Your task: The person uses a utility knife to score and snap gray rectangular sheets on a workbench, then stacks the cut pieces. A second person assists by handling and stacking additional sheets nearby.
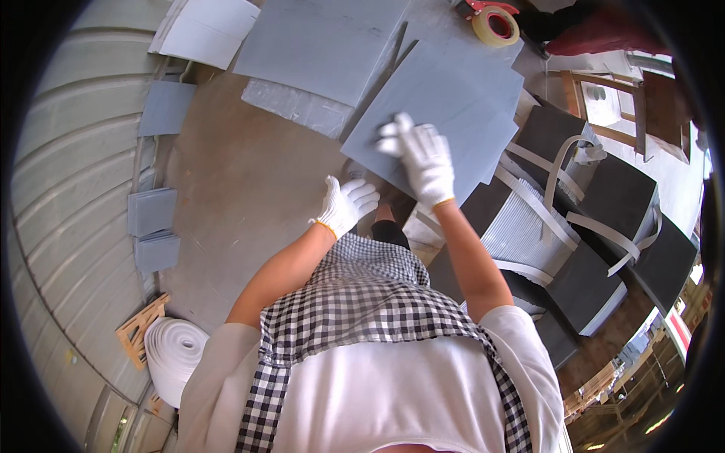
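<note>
My right hand point(428, 166), in a white knit glove, lies over a smooth grey sheet point(461, 98) on top of a stack. Its fingers are bent around or against a small white wad point(391, 137), blurred by motion; I cannot tell whether this is cloth or part of the glove. My left hand point(347, 202), gloved the same way, hovers in front of my waist near the sheet's near corner. Its fingers are stretched out and it holds nothing. The two hands are apart.
Another grey sheet stack point(325, 45) stands at the far left. A red tape dispenser point(495, 25) sits at the back. Strapped bundles of dark panels point(604, 181) fill the right side. Grey panels point(152, 214) and a white foam roll point(175, 351) line the left wall. A person in red point(604, 34) stands at far right.
</note>
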